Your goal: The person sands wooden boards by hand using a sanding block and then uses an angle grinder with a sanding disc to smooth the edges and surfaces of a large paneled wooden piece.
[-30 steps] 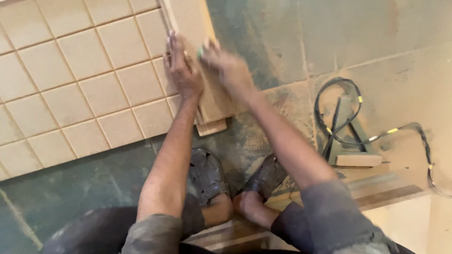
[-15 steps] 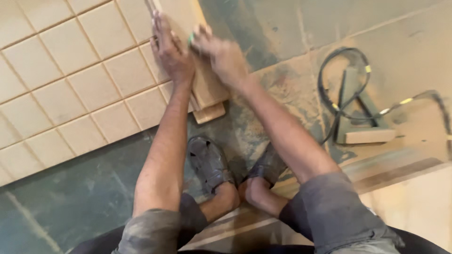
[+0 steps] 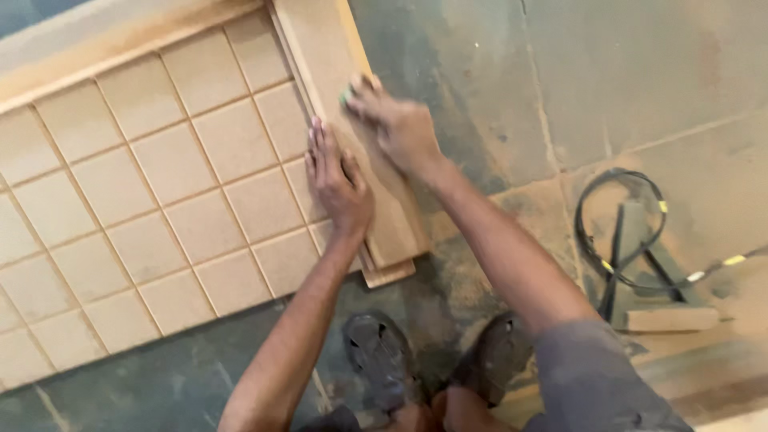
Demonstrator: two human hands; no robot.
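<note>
Head view. Right hand, clenched on a small green pad, had travelled further up the frame strip than half a second earlier; sanding advanced along the strip. Left hand lay released, flat on the gridded panel, which rested on the dusty floor. Black cable well apart.

Woodworking workshop: sawdust-covered floor, grooved wooden panel.
</note>
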